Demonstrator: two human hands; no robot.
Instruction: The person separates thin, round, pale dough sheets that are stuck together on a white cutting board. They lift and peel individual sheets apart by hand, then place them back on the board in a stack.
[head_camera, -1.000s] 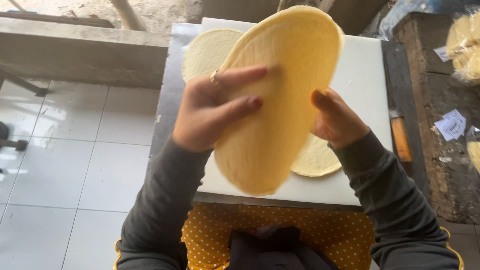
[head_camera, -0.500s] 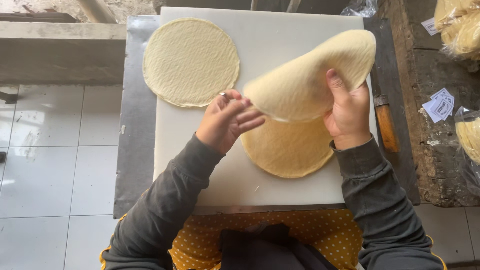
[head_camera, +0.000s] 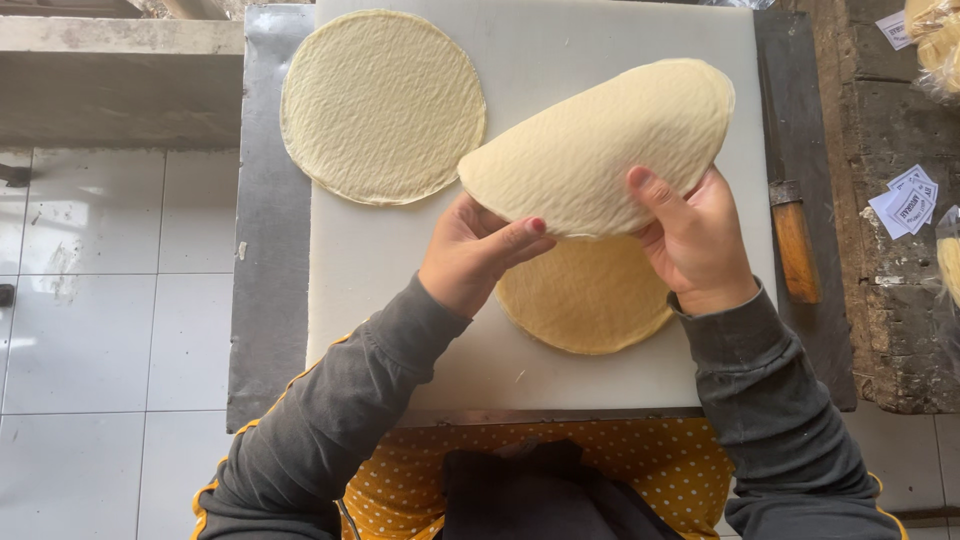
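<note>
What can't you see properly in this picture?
All in the head view:
- The yellower dough round on the white board: its upper part is hidden by the lifted dough round and both hands.
- Left hand and right hand: the fingers behind the lifted round are hidden.
- Knife with wooden handle: its blade is too dark to trace.
- Bagged rounds: cut off by the right edge.

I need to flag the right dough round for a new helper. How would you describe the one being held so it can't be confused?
Start at the white board on the metal table. Toward its right side, the left hand and right hand hold one dough round up off the board. It alone is lifted and bent; the far-left round and the round under the hands lie flat.
</note>
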